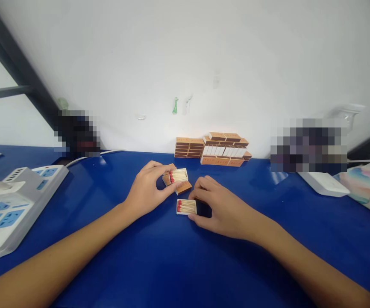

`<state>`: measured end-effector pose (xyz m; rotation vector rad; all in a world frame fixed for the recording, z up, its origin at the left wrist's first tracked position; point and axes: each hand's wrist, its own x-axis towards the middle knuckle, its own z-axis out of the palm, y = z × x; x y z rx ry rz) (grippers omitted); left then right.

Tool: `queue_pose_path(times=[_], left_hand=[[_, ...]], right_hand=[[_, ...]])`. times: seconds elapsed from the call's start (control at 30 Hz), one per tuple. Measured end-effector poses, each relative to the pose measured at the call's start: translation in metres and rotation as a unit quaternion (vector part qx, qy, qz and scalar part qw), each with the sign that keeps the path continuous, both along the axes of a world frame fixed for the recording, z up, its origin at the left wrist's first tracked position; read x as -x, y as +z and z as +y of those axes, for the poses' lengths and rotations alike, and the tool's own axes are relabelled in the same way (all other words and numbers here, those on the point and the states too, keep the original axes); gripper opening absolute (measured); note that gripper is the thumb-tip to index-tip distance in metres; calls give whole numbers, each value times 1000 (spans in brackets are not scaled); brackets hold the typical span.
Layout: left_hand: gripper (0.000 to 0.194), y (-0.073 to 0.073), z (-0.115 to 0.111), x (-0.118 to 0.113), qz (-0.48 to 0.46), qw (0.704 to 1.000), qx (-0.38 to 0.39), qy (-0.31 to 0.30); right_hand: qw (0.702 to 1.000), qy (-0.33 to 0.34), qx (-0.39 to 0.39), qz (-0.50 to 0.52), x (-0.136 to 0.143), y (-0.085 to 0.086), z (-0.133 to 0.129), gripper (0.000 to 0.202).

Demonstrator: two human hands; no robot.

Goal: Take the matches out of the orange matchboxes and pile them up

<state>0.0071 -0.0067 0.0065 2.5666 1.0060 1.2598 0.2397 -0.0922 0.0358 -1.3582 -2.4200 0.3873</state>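
Observation:
My left hand [146,190] grips an open matchbox tray [178,175] full of red-tipped matches, held just above a brown matchbox sleeve [184,187] on the blue table [159,256]. A second open tray of matches [186,206] lies flat on the table. My right hand [218,207] holds that tray by its right end, fingers curled over something brown that is mostly hidden. The two hands are close together near the table's middle.
A stack of several brown and white matchboxes [215,149] stands against the white wall behind the hands. A white and blue power strip [10,201] lies at the left. A white flat device [324,184] and a colourful pad [369,184] sit at the right.

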Motion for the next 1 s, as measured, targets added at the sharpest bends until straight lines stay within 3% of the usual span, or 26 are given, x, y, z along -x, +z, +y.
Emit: queue_pose_path(times=[0.13, 0.27, 0.47, 0.7, 1.0], left_hand=[[34, 2, 2, 1, -8, 1000, 8, 1], [36, 1, 3, 3, -3, 1000, 17, 1], [38, -2, 2, 1, -6, 1000, 22, -11], [38, -2, 3, 2, 1, 1000, 17, -10], [36, -1, 1, 1, 18, 1000, -5, -18]], right_hand=[[998, -19, -16, 60, -13, 0, 11, 15], [991, -86, -65, 81, -48, -3, 38, 23], [977, -190, -60, 83, -92, -23, 76, 32], [981, -179, -13, 79, -101, -35, 83, 43], [979, -186, -22, 80, -100, -38, 84, 44]])
